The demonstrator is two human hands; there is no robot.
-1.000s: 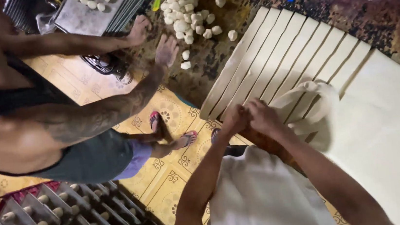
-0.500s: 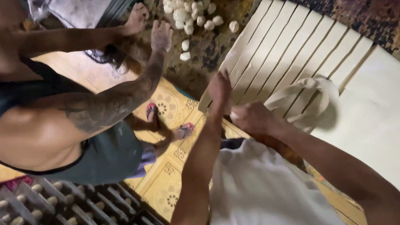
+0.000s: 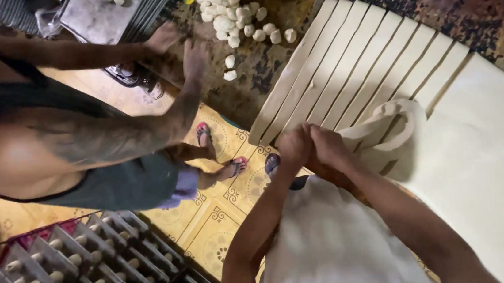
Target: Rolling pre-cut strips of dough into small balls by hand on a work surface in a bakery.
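My left hand and my right hand are pressed together at the near edge of the dark stone counter. Both are closed on the end of a pale dough strip, which curls in a loose loop to their right. Beyond the hands lie several long cut dough strips side by side. To the right of them spreads an uncut sheet of dough. What my fingers do with the strip's end is hidden between the hands.
A co-worker stands at the left, with one hand and the other hand on the counter by a pile of small dough pieces. A metal tray sits at the far left, and a rack of trays with dough pieces stands low on the left.
My left hand, lifted over the strips half a second ago, has come back down against my right hand at the strip's end. The co-worker's hands have shifted a little on the counter.
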